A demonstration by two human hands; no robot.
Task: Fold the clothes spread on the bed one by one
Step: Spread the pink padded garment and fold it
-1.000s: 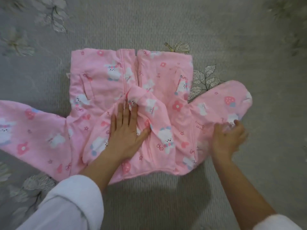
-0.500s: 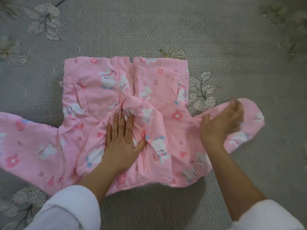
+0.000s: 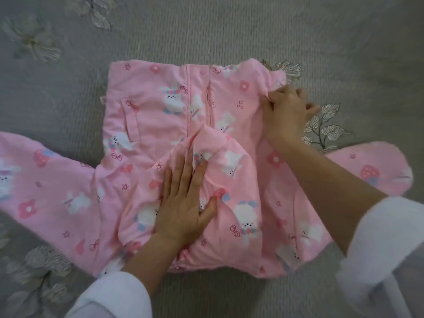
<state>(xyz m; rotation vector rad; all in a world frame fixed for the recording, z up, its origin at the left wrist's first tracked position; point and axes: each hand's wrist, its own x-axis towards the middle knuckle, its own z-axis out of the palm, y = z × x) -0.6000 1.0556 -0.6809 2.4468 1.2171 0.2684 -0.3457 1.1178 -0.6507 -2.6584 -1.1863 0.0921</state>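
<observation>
Pink jacket (image 3: 160,115), bunny and flower print, lies flat on the grey bed (image 3: 206,31) with its front up and its straight far edge away from the person.

- Edges: the far edge runs level beyond both hands. The near edge sits just short of the left wrist. One sleeve (image 3: 46,191) spreads out past the left hand and runs off the frame edge. The other sleeve (image 3: 378,171) lies out beyond the right forearm, and its rounded end rests on the bed.
- Open room: bare bedspread shows on all sides of the jacket, widest beyond the far edge and also near the person between the two forearms.
- Left hand (image 3: 183,203): palm down, fingers straight and close together, thumb spread. It presses on a bunched fold (image 3: 229,161) at the middle of the jacket.
- Right hand (image 3: 284,113): reaches further than the left, at the jacket's far corner on its own side. The fingers are curled and pinch a ridge of the pink fabric there.
- A slanted pocket (image 3: 132,120) lies beyond and outside the left hand.
- Embroidered leaves (image 3: 325,127) show on the bed just beside the right hand.
- White cuffs (image 3: 110,297) cover both forearms.
</observation>
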